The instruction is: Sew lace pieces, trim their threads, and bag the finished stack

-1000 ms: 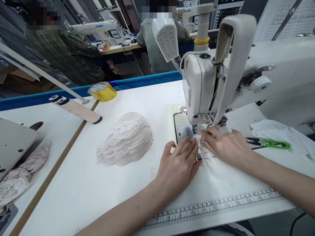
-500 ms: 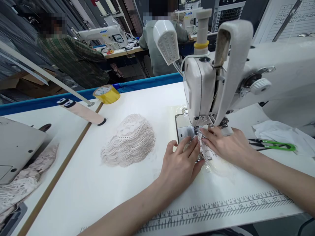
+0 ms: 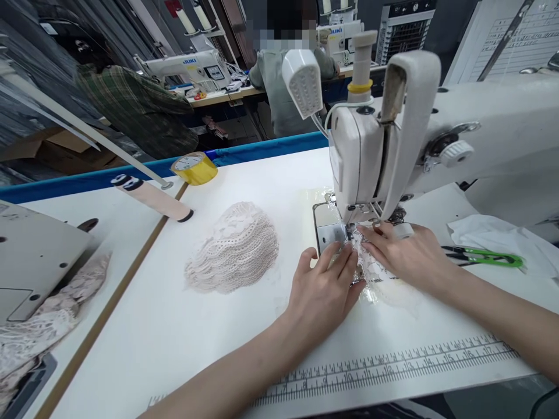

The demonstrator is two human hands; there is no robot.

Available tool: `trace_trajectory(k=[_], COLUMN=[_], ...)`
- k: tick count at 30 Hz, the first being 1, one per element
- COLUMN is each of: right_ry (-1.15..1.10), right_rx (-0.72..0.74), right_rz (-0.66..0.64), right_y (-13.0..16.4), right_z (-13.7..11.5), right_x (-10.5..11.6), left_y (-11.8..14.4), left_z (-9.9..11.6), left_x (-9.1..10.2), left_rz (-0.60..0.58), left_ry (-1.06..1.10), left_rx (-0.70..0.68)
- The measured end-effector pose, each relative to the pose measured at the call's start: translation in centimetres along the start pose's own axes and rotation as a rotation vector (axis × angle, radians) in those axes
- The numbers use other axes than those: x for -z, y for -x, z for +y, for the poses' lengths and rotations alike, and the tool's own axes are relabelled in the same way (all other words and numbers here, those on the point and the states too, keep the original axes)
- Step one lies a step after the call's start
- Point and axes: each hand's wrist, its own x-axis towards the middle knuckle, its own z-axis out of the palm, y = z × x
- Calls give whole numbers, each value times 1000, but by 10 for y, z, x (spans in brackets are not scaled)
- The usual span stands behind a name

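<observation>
Head view, looking down at a white desk (image 3: pixel 174 343) with a white sewing machine (image 3: pixel 437 145) on the right. Both hands flat on a small lace piece (image 3: pixel 375 273) lying just in front of the needle area, partly on the metal plate (image 3: pixel 329 235). Left hand (image 3: pixel 325 291) palm down, fingers (image 3: pixel 338 259) stretched forward and pressing the left edge of the lace piece against the plate; nothing gripped, fingers extended not curled. Right hand (image 3: pixel 408 256) palm down on the right part of the lace, fingertips (image 3: pixel 371 231) close under the presser foot, also pressing flat, no pinch visible. The two hands nearly touch at the fingertips with lace between them.

Lace pile (image 3: pixel 233 247) heaped on the desk left of the plate, apart from the hands. Green-handled snips (image 3: pixel 484 256) right of the right hand, lying by a white cloth (image 3: pixel 502 241). Yellow tape roll (image 3: pixel 194 167) near the far desk edge. Pink tube (image 3: pixel 152 198) with dark ends lying at an angle near the seam to the next desk. More lace (image 3: pixel 48 326) at far left beside a grey machine part. Printed ruler strip (image 3: pixel 393 366) along the near desk edge. Two other people in the background at other machines, far from the hands.
</observation>
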Motion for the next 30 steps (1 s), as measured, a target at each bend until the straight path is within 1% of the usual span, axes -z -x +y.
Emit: trace_trajectory(k=[4,9,12,14,16,17,20,22,26,28,30], right_ry=[22,-28,-27,-28,-96,-157,-295,-296,-278,-310,-362], right_rx=[14,47,83,115,165,187,211,202,181,142,72], right_rz=[55,124,199,284,357,368,304,265,261,249,215], right_y=[3,2,1,2,5,6,10,10,7,5,4], right_z=[5,11,15,16,14,13,6,2,0,1,2], right_x=[-8,-16,-11,-4,5,9,18,18,11,7,4], left_y=[-1,-3,-4,-4,-4,-4,-5,-6,-15,-22,-30], left_z=[-2,-3,-5,-6,-6,-7,-8,-10,-15,-18,-21], left_x=[-3,-2,-3,-4,-5,-5,-4,-2,0,-3,-7], left_rz=[16,-19,-33,-24,-8,2,17,-4,-92,-102,-100], left_ry=[3,-9,-10,-3,7,11,19,32,106,151,203], left_rx=[4,14,34,34,24,19,7,0,6,30,72])
